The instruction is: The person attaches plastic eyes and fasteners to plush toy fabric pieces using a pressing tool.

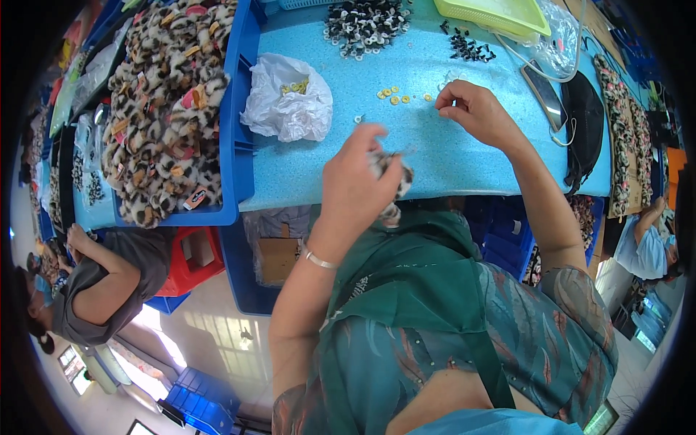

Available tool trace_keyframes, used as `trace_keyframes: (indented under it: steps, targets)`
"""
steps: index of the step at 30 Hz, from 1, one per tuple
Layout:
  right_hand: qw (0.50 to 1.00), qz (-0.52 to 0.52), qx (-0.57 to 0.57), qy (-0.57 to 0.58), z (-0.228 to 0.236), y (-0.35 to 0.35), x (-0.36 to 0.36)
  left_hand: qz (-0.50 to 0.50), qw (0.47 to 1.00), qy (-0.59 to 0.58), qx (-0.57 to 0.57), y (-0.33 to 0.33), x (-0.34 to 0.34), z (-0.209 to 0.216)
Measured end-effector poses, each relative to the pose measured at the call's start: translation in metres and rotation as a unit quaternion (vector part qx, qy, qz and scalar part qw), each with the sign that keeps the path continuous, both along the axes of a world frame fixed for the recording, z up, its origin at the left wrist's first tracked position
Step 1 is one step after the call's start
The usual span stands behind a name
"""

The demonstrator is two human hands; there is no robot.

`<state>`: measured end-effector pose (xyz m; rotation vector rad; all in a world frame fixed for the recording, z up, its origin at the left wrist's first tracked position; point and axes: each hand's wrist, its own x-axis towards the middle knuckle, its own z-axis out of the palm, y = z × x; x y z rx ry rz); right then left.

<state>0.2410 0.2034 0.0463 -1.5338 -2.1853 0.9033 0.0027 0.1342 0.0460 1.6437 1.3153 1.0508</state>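
My left hand [357, 177] is closed around a small leopard-print plush piece [404, 178] above the table's front edge. Part of the plush hides behind my fingers. Over the blue tabletop, my right hand [478, 112] has its thumb and index finger pinched together; whatever is between them is too small to make out. Just left of those fingertips lie several small yellow discs [395, 100]. A small white ring [358, 119] rests beyond my left hand. Farther back are small black pegs [471, 51] and a heap of black and white parts [366, 30].
At left, a blue bin [236, 145] holds many leopard-print plush pieces [167, 94]. Beside it sits a white plastic bag [279, 112] with yellow bits inside. A yellow-green basket [500, 25], a phone [544, 94] and a black cloth item [584, 123] lie rightward. Other people work at both sides.
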Motion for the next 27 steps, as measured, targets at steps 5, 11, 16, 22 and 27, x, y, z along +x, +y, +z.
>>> trace_keyframes:
  steps: [5,11,16,22,27]
  targets:
    - [0.991,-0.107,-0.022,0.081,-0.004,-0.02,0.002,-0.128,0.965,0.205,0.104,0.047,0.043,-0.024]
    - [0.982,-0.126,-0.022,0.141,-0.006,-0.027,0.016,-0.085,0.953,0.234,0.174,0.078,0.071,-0.047]
    - [0.975,-0.137,-0.013,0.175,-0.012,-0.027,0.016,-0.099,0.951,0.253,0.145,0.087,0.071,-0.053]
    - [0.962,-0.135,0.016,0.236,-0.026,-0.022,0.012,-0.089,0.963,0.152,0.204,0.089,0.068,-0.046]
    - [0.931,-0.172,-0.063,0.316,-0.033,-0.021,0.006,-0.079,0.986,0.07,0.129,0.083,0.068,-0.038]
